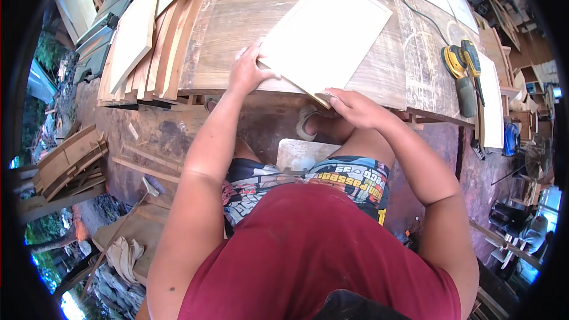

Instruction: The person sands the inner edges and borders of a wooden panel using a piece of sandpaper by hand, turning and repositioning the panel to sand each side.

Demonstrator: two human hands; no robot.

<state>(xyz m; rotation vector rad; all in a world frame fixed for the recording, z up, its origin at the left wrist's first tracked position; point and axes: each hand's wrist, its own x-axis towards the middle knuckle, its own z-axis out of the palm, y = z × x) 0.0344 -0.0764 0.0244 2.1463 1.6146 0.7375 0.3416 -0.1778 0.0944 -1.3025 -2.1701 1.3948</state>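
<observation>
A pale, flat wooden panel with a slightly raised border lies slantwise over the worn wooden workbench, its near corner jutting past the front edge. My left hand is closed on the panel's left edge, thumb toward me and fingers farther along the side. At the near corner, my right hand grips the panel between thumb and fingers; some of its fingertips are hidden beneath the wood.
Stacked boards stand at the bench's left end. A yellow sander and a yellow-and-black power tool lie at the right. A dark cable crosses the back. Curved wood pieces are piled on the left.
</observation>
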